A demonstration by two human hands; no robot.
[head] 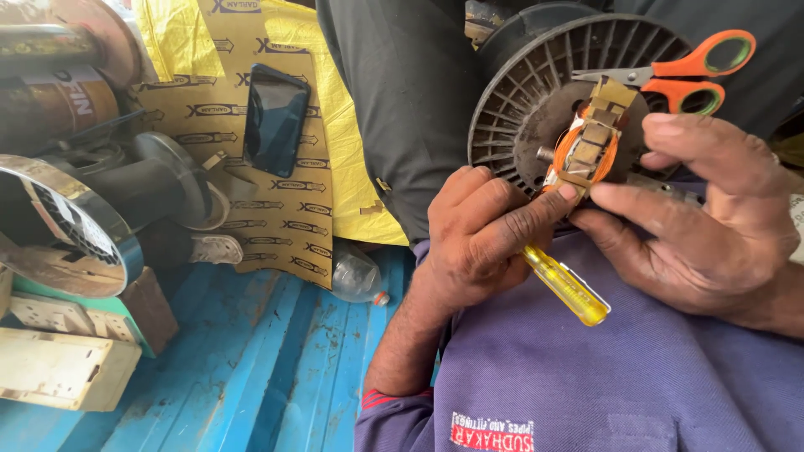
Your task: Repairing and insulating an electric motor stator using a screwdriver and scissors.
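Observation:
My left hand [477,238] grips a screwdriver with a clear yellow handle [568,287] and its index finger presses the lower end of a small copper-wire coil [589,149] wrapped in tan paper. My right hand [708,222] steadies the coil from the right, thumb near its lower end and fingers curled over its upper right side. The coil sits in front of a black ribbed spool [523,92]. I wear a purple shirt [569,385].
Orange-handled scissors [687,71] lie on the spool. A dark phone [275,119] rests on yellow printed sheets [251,192]. Metal drums and a shiny fan part [67,218] crowd the left, over a blue board floor [260,368]. A clear plastic bottle [356,276] lies beside a dark trouser leg [402,100].

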